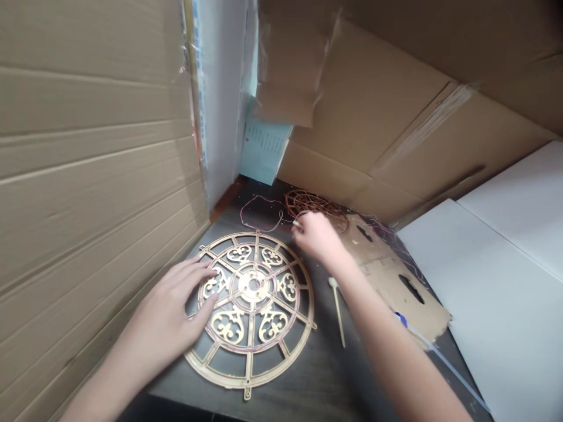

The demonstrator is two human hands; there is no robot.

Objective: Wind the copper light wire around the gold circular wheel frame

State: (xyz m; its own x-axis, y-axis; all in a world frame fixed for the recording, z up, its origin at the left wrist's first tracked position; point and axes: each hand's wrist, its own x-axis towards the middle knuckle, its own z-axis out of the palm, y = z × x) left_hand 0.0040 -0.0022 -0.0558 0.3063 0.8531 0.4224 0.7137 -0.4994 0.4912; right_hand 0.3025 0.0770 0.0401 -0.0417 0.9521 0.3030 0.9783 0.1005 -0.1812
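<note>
A gold-coloured round openwork frame, like a spoked wheel with scroll ornaments, lies flat on the dark table. Thin reddish lines run along its inner rings. My left hand rests on its left side, fingers spread and nothing gripped. Beyond the frame's far right edge, my right hand is closed in a pinch. A thin pinkish wire lies in a loose loop and runs to those fingers; a small pale tip shows there. Beside my right forearm lies a pale stick with a rounded end.
Behind my right hand is a reddish-brown openwork disc. A cardboard piece with cut handholes lies at the right, with loose thread near it and a pale strap. Cardboard walls stand left and behind; a light-blue paper hangs at the corner.
</note>
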